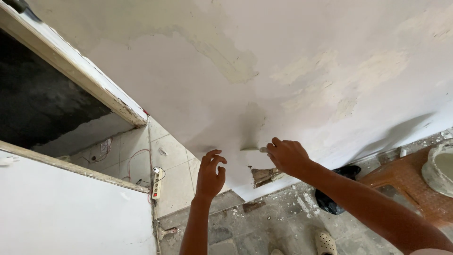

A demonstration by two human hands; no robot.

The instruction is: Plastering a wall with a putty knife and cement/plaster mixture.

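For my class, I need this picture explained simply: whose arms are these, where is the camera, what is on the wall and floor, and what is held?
There is one picture, taken by a camera worn on a person's head, looking down along a wall. Both bare arms are that person's own. The right hand keeps a closed grip on a putty knife, its blade pressed flat to the patchy, peeling wall. The left hand hovers open, holding nothing. Below lie a dusty tiled floor, a white power strip, a black bag, a brown plastic stool bearing a bucket, and a sandal.
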